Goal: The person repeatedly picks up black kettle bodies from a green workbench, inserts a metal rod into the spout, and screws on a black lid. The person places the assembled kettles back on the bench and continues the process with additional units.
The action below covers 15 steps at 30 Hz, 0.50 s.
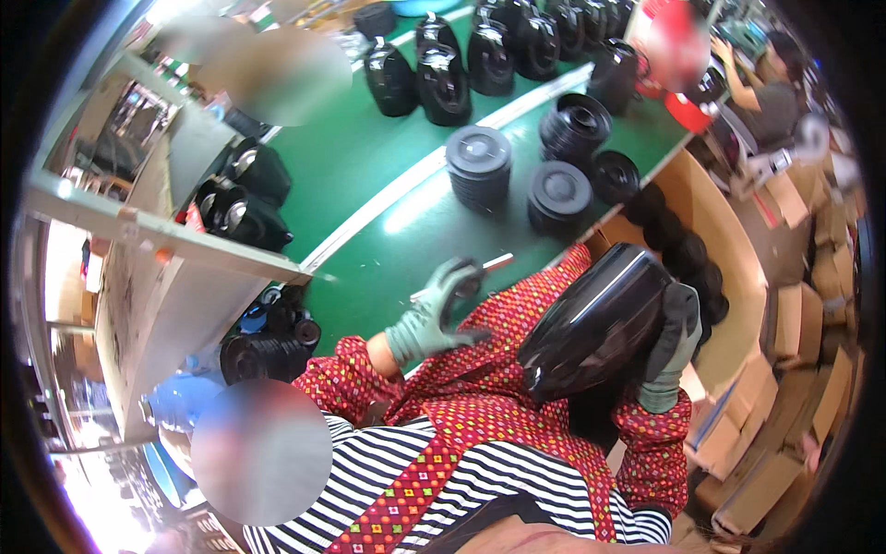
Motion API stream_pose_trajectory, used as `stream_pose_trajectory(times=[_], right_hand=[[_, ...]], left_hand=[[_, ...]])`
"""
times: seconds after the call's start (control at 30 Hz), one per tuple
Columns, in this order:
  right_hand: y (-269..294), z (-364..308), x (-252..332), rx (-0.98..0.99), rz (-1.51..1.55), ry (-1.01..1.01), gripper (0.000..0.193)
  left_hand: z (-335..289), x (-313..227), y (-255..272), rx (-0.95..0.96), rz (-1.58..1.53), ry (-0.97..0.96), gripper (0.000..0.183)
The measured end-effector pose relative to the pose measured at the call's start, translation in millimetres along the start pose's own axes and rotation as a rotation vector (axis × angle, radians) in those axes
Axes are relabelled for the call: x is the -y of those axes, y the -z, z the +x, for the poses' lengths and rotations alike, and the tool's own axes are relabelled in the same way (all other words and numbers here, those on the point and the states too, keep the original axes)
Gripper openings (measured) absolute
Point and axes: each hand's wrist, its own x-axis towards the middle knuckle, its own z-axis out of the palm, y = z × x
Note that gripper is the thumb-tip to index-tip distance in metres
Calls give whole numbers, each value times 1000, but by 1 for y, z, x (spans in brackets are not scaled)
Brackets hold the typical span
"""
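Note:
A large glossy black rounded shell [600,319] is tilted over my lap. My right hand [676,337], in a grey-green glove, grips its right end; part of the fingers is hidden. To the left of the shell, my gloved left hand [434,319] is open, fingers curved and thumb apart, with nothing in it. Just beyond the left fingertips lies a small thin white-and-red stick [498,261], its kind too small to tell. Farther off on the green work surface [397,185] stand one stack of round black discs [479,166] and another stack of discs [558,196].
Several glossy black shells [445,83] stand along the back. Black ringed parts [577,125] sit at the table's right side. A cardboard box [738,268] with black parts is at my right, flattened cartons [803,323] beyond. A co-worker [766,92] is at the far right.

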Motion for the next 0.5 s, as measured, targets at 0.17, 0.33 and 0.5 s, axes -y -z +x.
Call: stream_pose_trajectory(times=[0.17, 0.33, 0.5], right_hand=[[-81, 7, -21, 218, 686, -633, 51], [-132, -10, -55, 284, 234, -461, 44], [-128, -40, -105, 464, -113, 4, 45]], left_hand=[[-19, -35, 17, 112, -4, -220, 80], [-22, -16, 68, -374, -668, 317, 31], [56, 96, 142, -630, -325, 356, 34]])
